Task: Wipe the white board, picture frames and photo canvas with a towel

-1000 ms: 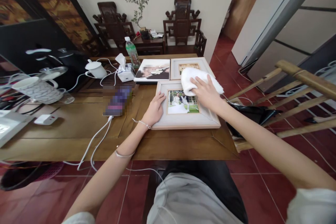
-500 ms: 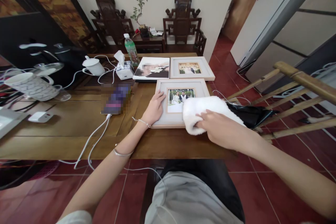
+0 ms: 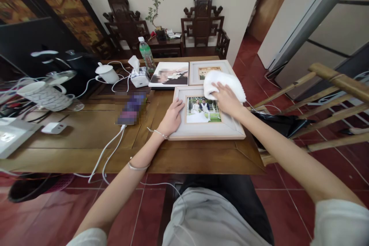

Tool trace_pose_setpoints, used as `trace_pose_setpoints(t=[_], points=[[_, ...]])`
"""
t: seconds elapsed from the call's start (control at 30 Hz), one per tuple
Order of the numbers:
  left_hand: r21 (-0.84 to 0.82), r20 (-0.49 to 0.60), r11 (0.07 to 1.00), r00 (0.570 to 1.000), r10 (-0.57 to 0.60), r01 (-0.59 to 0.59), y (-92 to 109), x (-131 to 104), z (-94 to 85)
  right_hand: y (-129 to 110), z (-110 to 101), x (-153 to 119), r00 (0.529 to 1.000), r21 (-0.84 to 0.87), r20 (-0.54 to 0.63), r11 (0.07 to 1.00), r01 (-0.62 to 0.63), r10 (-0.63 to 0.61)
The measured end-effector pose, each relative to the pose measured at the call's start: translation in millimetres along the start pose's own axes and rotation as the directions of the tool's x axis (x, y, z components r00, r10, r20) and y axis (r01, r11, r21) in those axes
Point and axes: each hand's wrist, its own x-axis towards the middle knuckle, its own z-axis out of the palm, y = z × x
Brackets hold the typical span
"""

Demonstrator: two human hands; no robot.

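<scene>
A framed photo (image 3: 213, 134) with a pale wooden border lies flat near the table's front edge. My left hand (image 3: 172, 117) rests on its left side, fingers spread over the border. In my right hand (image 3: 227, 99) is a white fluffy cloth (image 3: 221, 80), bunched over the top right part of this frame and the lower edge of a second one. That second framed photo (image 3: 194, 70) lies just behind, its picture partly covered by the cloth. Left of it is a photo panel (image 3: 170, 73) with a white upper part.
On the table (image 3: 184, 157) stand a green-labelled bottle (image 3: 147, 55), a tissue box (image 3: 140, 77), a lidded cup (image 3: 106, 73), a patterned mug (image 3: 43, 94) and a cabled phone (image 3: 132, 108). A bamboo chair (image 3: 325, 80) stands at the right.
My right hand has moved the cloth away from me, from the frame's lower right to its top edge, uncovering the picture. My left hand stays on the left border.
</scene>
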Motion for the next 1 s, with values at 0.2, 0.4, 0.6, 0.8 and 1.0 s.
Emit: trace_pose_setpoints(t=[0.2,0.4,0.6,0.8,1.0], points=[[0.020,0.006,1.000,1.000,-0.006,0.006,0.9,-0.7,-0.5,-13.5,-1.8,-2.6,0.995,-0.064,0.057,0.994,0.086,-0.083],[0.011,-0.010,1.000,1.000,-0.005,0.005,0.5,-0.4,0.2,-55.8,-43.4,-77.4,0.960,0.053,0.186,0.978,0.203,-0.209],[0.001,-0.006,1.000,1.000,-0.015,0.015,2.2,-0.8,-0.5,-86.5,-72.5,-108.2,0.913,0.243,0.241,0.931,0.272,-0.330],[0.005,-0.006,1.000,1.000,-0.008,0.008,3.2,0.4,-0.7,-62.3,-23.4,-58.8,0.969,0.253,0.156,0.956,0.149,-0.193],[0.003,-0.015,1.000,1.000,-0.008,0.008,5.1,0.6,-2.8,-15.4,5.2,14.6,0.999,0.118,0.034,0.992,0.036,-0.040]])
